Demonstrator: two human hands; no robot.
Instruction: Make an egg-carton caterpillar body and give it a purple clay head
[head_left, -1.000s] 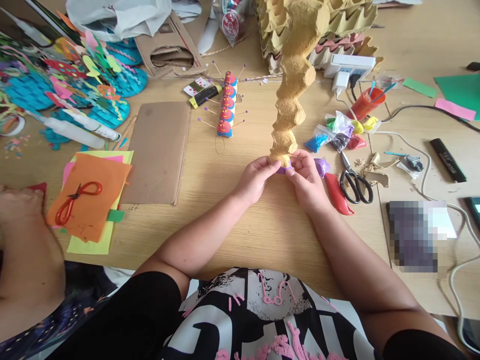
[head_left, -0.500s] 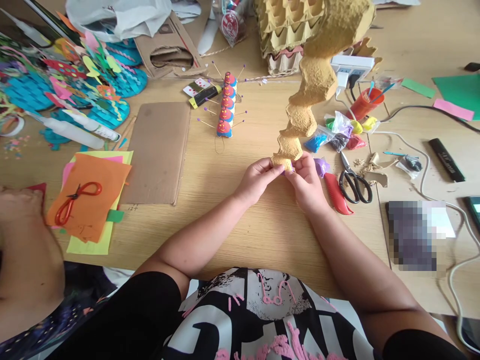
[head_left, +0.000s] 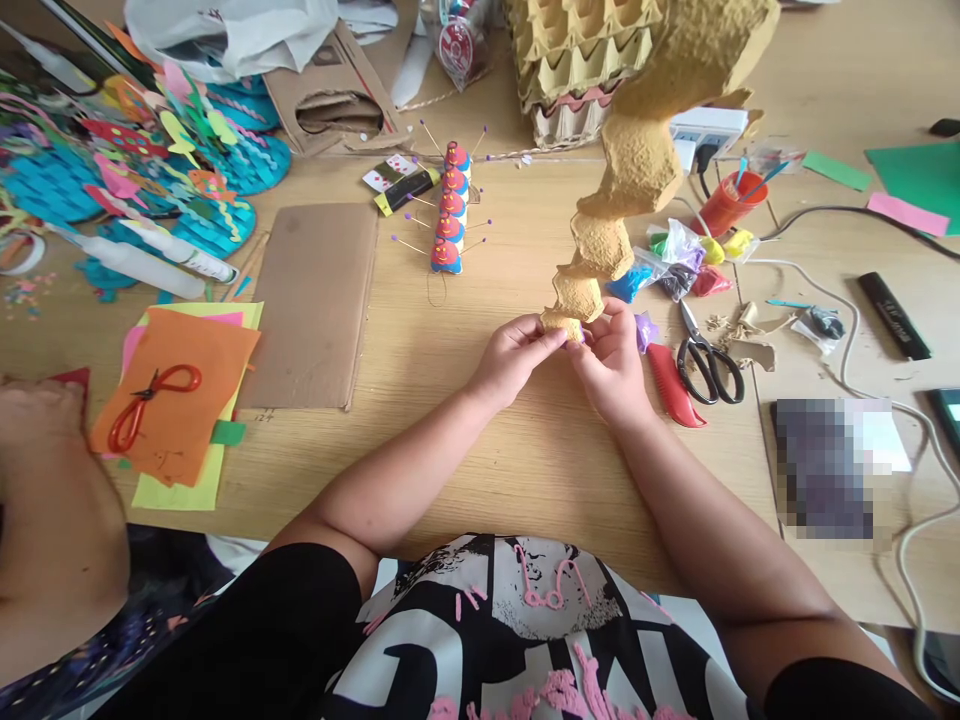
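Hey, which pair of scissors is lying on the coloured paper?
The red-handled pair, on top of the orange sheet; the black-handled pair lies on the tabletop.

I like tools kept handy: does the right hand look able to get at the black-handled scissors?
Probably yes. The scissors lie near the right hand, with nothing on top; the red object beside them leaves the handles uncovered. The fingers are busy at the yellow strip, though.

A craft workspace, it seems: scissors (head_left: 709, 365), colored paper (head_left: 176, 390), clay packets (head_left: 679, 262) and egg trays (head_left: 577, 70) crowd the surface (head_left: 450, 450).
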